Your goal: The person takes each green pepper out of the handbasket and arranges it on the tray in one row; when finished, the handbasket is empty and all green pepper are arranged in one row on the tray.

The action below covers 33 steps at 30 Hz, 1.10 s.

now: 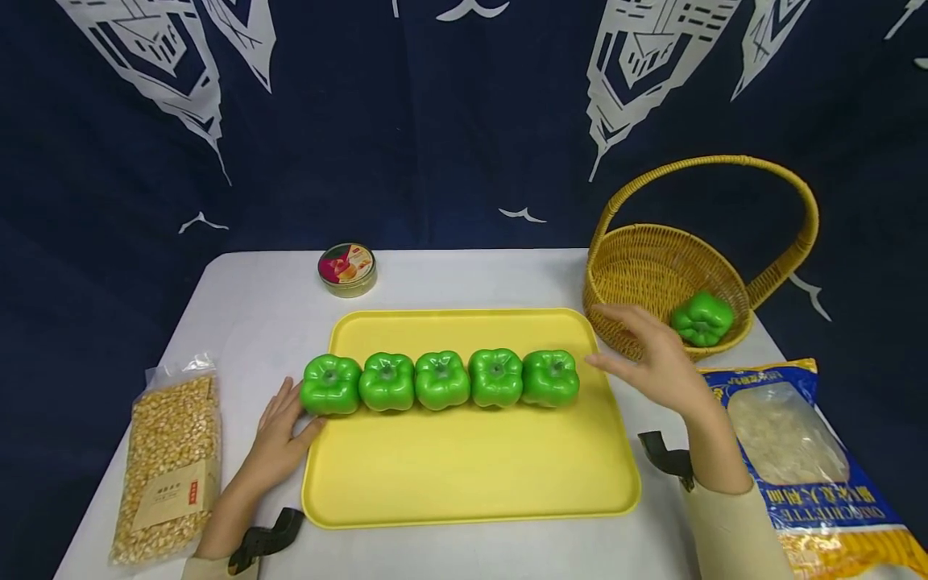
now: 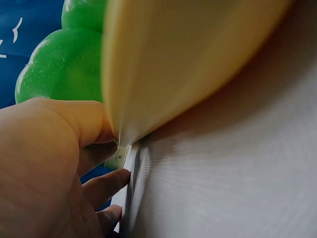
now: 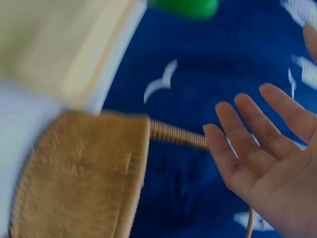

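Note:
Several green bell peppers (image 1: 441, 379) stand side by side in a row on a yellow tray (image 1: 471, 483). My left hand (image 1: 279, 447) is at the tray's left rim, its fingers beside the leftmost pepper (image 1: 330, 384) and its thumb low against it. In the left wrist view, the left hand (image 2: 54, 153) overlaps the pepper's (image 2: 64, 67) lower side. My right hand (image 1: 656, 362) is raised between the tray's right edge and a wicker basket (image 1: 631, 266), holding nothing. Its fingers spread apart in the right wrist view. One more bell pepper (image 1: 702, 319) lies inside the basket.
A bag of corn kernels (image 1: 170, 451) lies at the left, and a blue and yellow pasta bag (image 1: 797, 459) at the right. Behind the tray stands a small round tin (image 1: 347, 270). The basket's tall handle (image 1: 725, 161) arches before a dark blue curtain (image 1: 406, 121).

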Each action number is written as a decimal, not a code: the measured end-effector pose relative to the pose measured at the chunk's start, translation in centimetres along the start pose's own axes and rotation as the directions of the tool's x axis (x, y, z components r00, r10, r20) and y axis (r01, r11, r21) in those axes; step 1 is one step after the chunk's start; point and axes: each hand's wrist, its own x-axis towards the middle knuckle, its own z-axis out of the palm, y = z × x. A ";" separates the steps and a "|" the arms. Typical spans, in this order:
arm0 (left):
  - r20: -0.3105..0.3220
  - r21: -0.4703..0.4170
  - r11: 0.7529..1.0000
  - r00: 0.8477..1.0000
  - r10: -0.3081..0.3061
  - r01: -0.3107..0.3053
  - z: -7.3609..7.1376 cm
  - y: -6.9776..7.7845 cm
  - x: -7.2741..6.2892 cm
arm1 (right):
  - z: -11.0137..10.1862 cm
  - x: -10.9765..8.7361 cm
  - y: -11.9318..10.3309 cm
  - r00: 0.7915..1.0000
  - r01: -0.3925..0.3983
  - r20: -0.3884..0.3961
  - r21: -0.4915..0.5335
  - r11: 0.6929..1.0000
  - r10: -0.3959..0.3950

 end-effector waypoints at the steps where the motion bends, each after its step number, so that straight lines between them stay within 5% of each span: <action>1: 0.001 -0.001 1.000 1.000 0.001 -0.001 0.0 0.0 0.0 | -0.6 0.1 0.4 0.999 -0.014 -0.039 -0.001 1.000 0.014; 7: 0.001 -0.005 1.000 1.000 -0.003 0.003 -0.1 0.3 0.0 | -4.0 0.2 2.8 0.959 -0.178 -0.224 -0.013 0.984 0.171; 13: 0.000 -0.006 1.000 1.000 -0.001 0.001 -0.1 0.4 0.0 | -6.2 0.0 5.1 0.913 -0.328 -0.274 -0.051 0.943 0.303; 20: 0.008 -0.007 1.000 1.000 -0.006 0.006 -0.2 0.5 -0.1 | -7.3 0.0 7.6 0.887 -0.404 -0.276 -0.076 0.912 0.370; 33: 0.002 -0.008 1.000 1.000 -0.002 0.002 -0.1 0.4 -0.1 | -7.0 -0.2 11.0 0.851 -0.508 -0.162 -0.016 0.861 0.499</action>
